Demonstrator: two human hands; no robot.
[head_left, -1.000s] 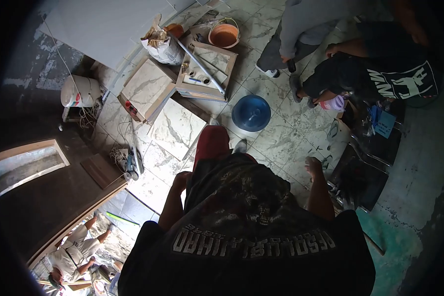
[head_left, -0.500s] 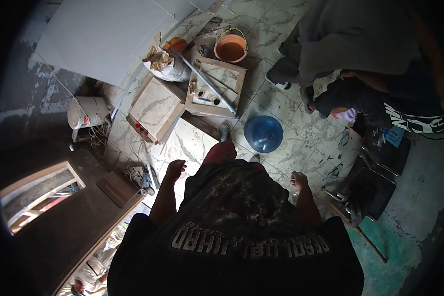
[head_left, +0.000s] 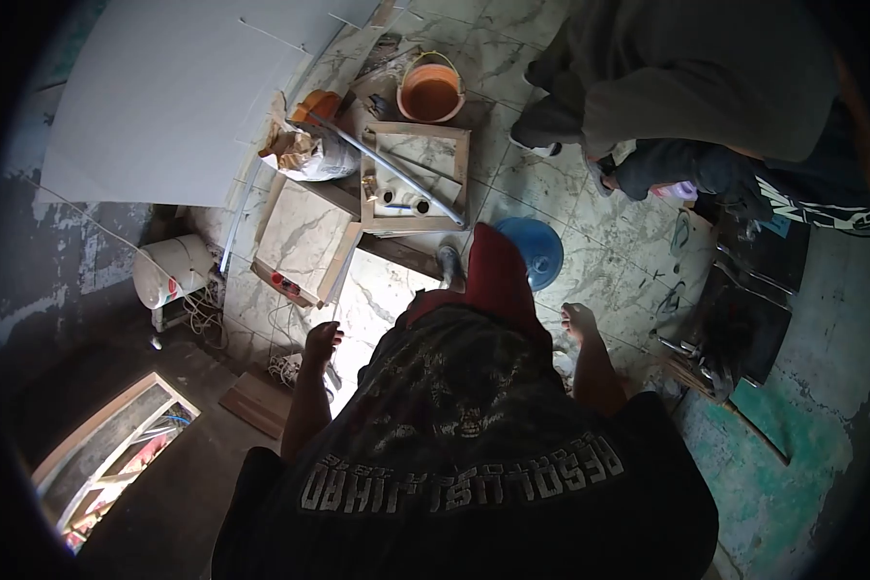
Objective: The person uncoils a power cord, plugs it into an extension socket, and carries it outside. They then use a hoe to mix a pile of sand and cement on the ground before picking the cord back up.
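My left hand hangs at my left side with loosely curled fingers, and I see nothing in it. It is nearest to the stone-patterned slab with wooden edging on the floor ahead. On the other side, my right hand hangs in the air, fingers loosely bent and nothing visible in them. A blue round plastic basin lies on the tiles ahead of it, partly hidden by my raised red-clad leg. Neither hand touches anything that I can make out.
A wood-framed slab carries a metal bar. Behind stand an orange bucket and a torn sack. Another person bends at the right. A broom lies right, a white tank left.
My view has shifted forward. My red-clad leg has swung up and forward, now covering part of the basin. Both hands remain at my sides, and the other person stays bent over.
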